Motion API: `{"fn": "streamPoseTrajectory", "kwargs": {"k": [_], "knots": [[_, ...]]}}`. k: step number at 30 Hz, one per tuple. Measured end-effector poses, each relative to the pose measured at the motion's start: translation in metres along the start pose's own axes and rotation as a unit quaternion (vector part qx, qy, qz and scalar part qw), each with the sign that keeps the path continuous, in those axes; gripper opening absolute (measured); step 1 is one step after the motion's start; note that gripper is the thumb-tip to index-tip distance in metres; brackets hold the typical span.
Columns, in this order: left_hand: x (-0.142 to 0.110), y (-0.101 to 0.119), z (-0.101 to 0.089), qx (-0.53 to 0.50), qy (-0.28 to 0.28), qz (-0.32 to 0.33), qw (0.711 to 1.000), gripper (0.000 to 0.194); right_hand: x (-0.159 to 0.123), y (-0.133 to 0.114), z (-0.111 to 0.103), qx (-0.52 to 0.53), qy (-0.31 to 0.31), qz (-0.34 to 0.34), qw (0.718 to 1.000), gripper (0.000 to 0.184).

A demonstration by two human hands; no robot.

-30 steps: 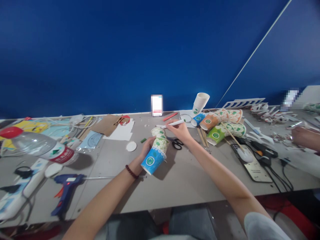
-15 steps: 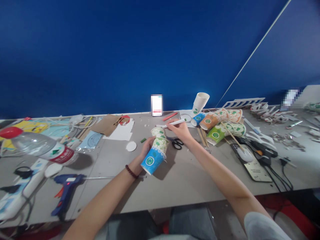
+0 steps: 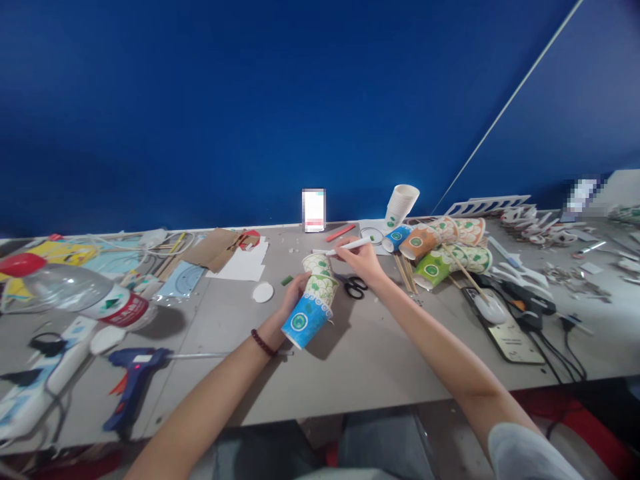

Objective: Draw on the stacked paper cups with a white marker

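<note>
Tilted in my left hand (image 3: 293,294) is a curved chain of joined paper cups (image 3: 307,319), with a blue one at the near end and green-patterned white ones above. My fingers wrap around its left side and are partly hidden behind it. A white marker pen (image 3: 354,245) is pinched in my right hand (image 3: 359,259). Its tip is at the rim of the uppermost cup; I cannot tell whether it touches. Black-handled scissors (image 3: 355,287) lie just right of the cups. A white paper disc (image 3: 263,292) and a small green piece (image 3: 287,281) lie to the left.
At left are a water bottle (image 3: 100,293), a blue glue gun (image 3: 137,373) and a power strip (image 3: 47,373). A stack of white cups (image 3: 401,204) stands at the back. More joined cups (image 3: 433,268), wooden sticks (image 3: 405,273) and a phone (image 3: 515,343) lie right.
The marker and my right hand have shifted very slightly at the top cup's rim. The held cups stay almost in place.
</note>
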State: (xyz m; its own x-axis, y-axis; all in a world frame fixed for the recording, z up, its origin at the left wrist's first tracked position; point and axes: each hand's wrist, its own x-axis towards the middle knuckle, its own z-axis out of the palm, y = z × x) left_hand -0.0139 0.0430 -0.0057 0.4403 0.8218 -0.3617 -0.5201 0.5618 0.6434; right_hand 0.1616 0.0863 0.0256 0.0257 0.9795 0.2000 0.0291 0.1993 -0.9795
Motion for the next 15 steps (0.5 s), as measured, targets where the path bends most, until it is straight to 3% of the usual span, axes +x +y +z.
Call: {"fn": "streamPoseTrajectory", "kwargs": {"k": [15], "knots": [[0.0044, -0.0002, -0.0047, 0.01, -0.018, 0.002, 1.0, 0.029, -0.0002, -0.0003, -0.0012, 0.005, -0.002, 0.003, 1.0, 0.012]]}}
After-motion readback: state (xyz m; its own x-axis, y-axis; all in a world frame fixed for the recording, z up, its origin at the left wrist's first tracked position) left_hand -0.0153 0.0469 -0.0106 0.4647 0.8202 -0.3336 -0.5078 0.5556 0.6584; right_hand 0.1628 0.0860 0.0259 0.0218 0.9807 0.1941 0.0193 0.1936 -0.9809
